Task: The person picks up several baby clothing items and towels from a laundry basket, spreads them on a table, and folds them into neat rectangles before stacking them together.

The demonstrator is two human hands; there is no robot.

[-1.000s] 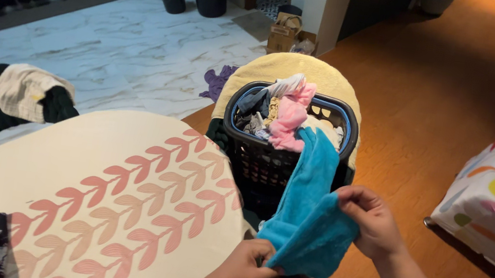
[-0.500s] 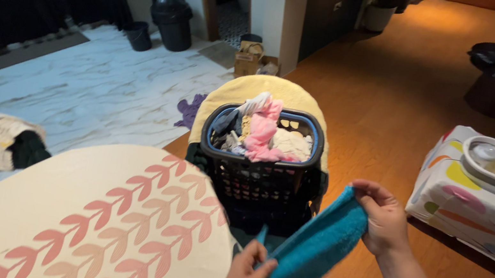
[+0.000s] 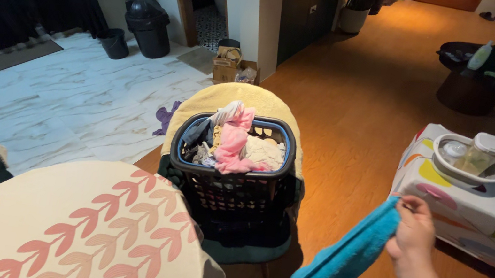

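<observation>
Wood flooring [image 3: 361, 110] on the right meets pale marble tile [image 3: 71, 108] on the left, and the work sits where they join. Nearest, a cream board [image 3: 73, 231] with a pink leaf print fills the lower left, flat and bare, a likely place to spread cloth. Beside it the right hand [image 3: 413, 230] pinches the top corner of a teal towel [image 3: 339, 268], fingers clamped on the edge, so the cloth hangs stretched down toward the bottom of the frame. The left hand is out of view, so its fingers cannot be told. Just beyond stands a dark basket [image 3: 232, 182] heaped with mixed clothes, a pink piece [image 3: 232, 143] on top, set on a yellow-draped seat [image 3: 234, 95] within easy reach. To the right a table with a spotted cloth [image 3: 477, 203] carries a white tray [image 3: 469, 170] and jar. Farther off are a black bin [image 3: 146, 21], a cardboard box [image 3: 231, 69] and a dark round table [image 3: 480, 88] with bottles.
</observation>
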